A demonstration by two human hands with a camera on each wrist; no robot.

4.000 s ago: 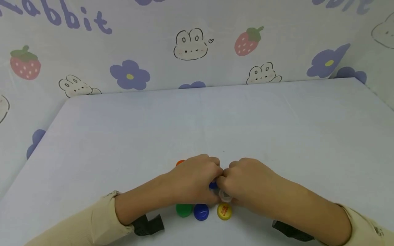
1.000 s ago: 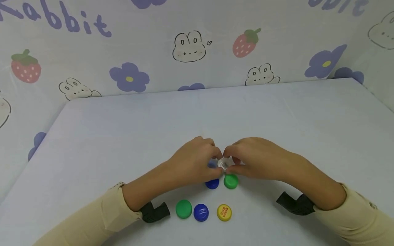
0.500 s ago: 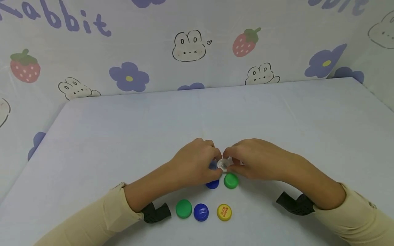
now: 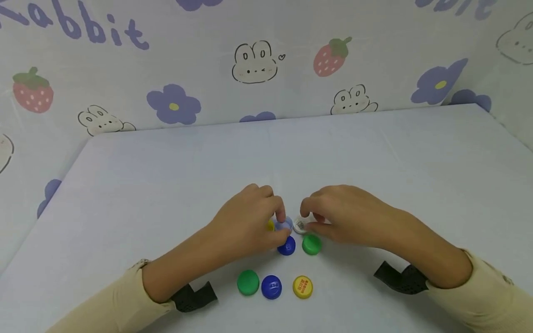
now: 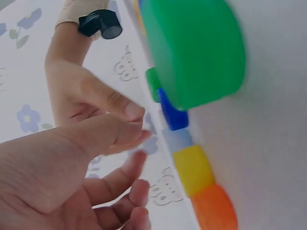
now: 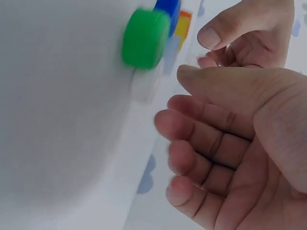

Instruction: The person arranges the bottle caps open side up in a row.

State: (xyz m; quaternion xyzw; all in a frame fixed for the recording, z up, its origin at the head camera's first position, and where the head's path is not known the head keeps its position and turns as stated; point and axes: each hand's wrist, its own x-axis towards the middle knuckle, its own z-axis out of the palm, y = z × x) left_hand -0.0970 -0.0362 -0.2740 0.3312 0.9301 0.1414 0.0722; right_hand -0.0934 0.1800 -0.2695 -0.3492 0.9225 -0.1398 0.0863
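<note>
Hands (image 4: 250,217) (image 4: 347,215) near caps (image 4: 312,244), back edge (image 4: 287,120) distant

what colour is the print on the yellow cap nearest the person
Orange-red; the print on the yellow cap shows best in the head view.

In the head view, at ten o'clock on the white backdrop (image 4: 283,98), there stands the purple word "Rabbit" (image 4: 74,28), its first letter partly cut; at two o'clock, the top edge cuts other purple letters (image 4: 480,10). Red characters on the yellow cap (image 4: 302,287), toward half past five, and pale marks on the blue cap (image 4: 271,287), near six, are too small for reading.
</note>
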